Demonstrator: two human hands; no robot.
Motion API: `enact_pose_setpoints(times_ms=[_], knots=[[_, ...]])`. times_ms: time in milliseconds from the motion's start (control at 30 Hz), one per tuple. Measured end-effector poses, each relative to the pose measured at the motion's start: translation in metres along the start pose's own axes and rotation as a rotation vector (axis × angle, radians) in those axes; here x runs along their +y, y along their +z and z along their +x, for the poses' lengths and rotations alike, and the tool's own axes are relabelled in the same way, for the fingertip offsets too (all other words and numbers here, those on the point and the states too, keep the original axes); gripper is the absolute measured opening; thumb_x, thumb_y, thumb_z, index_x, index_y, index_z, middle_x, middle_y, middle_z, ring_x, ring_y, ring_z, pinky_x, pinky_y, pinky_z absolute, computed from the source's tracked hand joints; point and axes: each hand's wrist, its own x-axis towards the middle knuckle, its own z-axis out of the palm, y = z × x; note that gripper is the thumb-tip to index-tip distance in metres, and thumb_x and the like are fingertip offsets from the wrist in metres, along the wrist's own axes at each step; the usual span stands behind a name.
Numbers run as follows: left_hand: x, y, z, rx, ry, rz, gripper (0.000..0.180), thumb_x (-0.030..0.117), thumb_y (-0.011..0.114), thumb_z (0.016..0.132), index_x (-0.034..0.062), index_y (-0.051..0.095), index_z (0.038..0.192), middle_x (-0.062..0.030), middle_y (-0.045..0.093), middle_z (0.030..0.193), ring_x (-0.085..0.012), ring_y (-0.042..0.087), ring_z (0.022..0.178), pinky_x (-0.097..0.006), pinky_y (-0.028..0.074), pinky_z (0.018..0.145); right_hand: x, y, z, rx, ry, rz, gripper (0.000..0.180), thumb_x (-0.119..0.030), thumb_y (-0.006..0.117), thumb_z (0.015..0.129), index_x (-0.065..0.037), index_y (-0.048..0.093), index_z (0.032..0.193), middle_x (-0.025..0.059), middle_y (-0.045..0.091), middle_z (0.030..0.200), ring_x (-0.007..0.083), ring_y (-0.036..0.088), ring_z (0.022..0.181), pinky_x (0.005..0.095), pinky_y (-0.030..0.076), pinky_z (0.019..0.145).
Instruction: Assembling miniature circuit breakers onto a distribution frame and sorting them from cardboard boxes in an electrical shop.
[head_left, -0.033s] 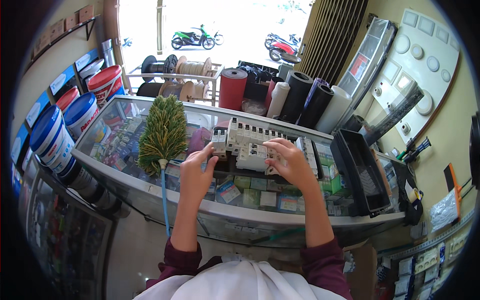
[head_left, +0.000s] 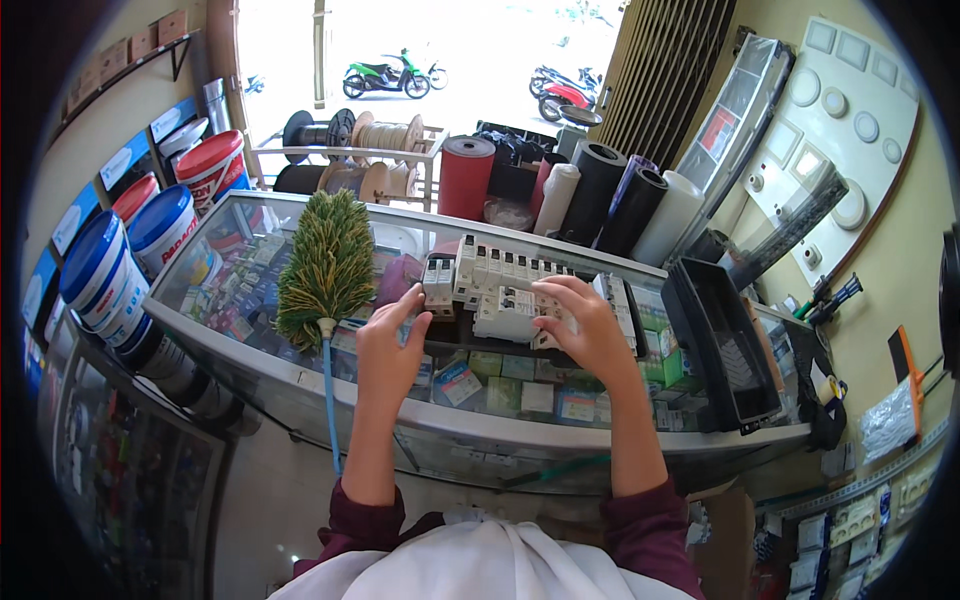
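Observation:
Several white circuit breakers stand in a dark tray on the glass counter [head_left: 270, 375]. A row of them [head_left: 510, 265] runs along the back. In front of that row sits a wider white breaker block [head_left: 503, 317], and a smaller breaker [head_left: 438, 278] stands at the left end. My left hand [head_left: 392, 345] is beside the smaller breaker, thumb and fingers apart, holding nothing. Around the right end of the wider block, my right hand [head_left: 588, 330] has its thumb and fingers spread. Whether its fingertips touch the block I cannot tell.
A green-yellow duster [head_left: 325, 265] with a blue handle lies left of the tray. At the right stands a long black bin [head_left: 722, 345]. Rolled sheets [head_left: 467, 180] line the far edge. Paint buckets [head_left: 165, 225] stand at the left, and small boxes [head_left: 455, 385] show under the glass.
My right hand has shifted very slightly right, away from the wider breaker block. My left hand has moved slightly left. The breakers look unmoved.

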Motion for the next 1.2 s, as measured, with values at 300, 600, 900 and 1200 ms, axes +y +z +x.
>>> enact_pose_setpoints(times_ms=[300, 600, 900, 1200], knots=[[0.05, 0.005, -0.039, -0.265, 0.14, -0.403, 0.028, 0.002, 0.06, 0.079, 0.0031, 0.062, 0.106, -0.0097, 0.067, 0.094, -0.02, 0.063, 0.087, -0.03, 0.048, 0.075, -0.015, -0.025, -0.083, 0.418, 0.083, 0.008, 0.02, -0.011, 0.065, 0.078, -0.004, 0.063, 0.097, 0.0107, 0.063, 0.099, 0.0251, 0.061, 0.092, 0.0318, 0.046, 0.081], [0.11, 0.085, -0.098, -0.925, 0.168, -0.734, 0.026, 0.005, 0.058, 0.083, 0.0053, 0.061, 0.108, -0.0088, 0.066, 0.093, -0.0211, 0.063, 0.086, -0.03, 0.049, 0.075, -0.019, -0.083, -0.216, 0.672, 0.29, 0.094, 0.01, -0.005, 0.058, 0.084, 0.002, 0.062, 0.091, 0.0129, 0.063, 0.092, 0.0209, 0.061, 0.087, 0.0289, 0.047, 0.079], [0.183, 0.212, -0.192, -1.428, 0.135, -0.798, 0.027, 0.011, 0.056, 0.086, 0.0043, 0.059, 0.112, -0.0086, 0.066, 0.097, -0.0172, 0.062, 0.087, -0.028, 0.047, 0.074, -0.057, -0.172, -0.39, 0.991, 0.681, 0.013, 0.02, -0.015, 0.054, 0.089, 0.003, 0.059, 0.097, 0.0108, 0.062, 0.092, 0.0179, 0.059, 0.087, 0.0298, 0.046, 0.081], [0.249, 0.315, -0.319, -1.648, 0.206, -0.777, 0.027, 0.011, 0.052, 0.088, 0.0016, 0.057, 0.113, -0.0101, 0.065, 0.101, -0.0155, 0.061, 0.092, -0.027, 0.046, 0.078, -0.109, -0.216, -0.584, 1.063, 1.21, -0.028, 0.024, -0.012, 0.055, 0.089, -0.001, 0.056, 0.11, 0.0072, 0.061, 0.1, 0.0122, 0.057, 0.092, 0.0268, 0.045, 0.082]])
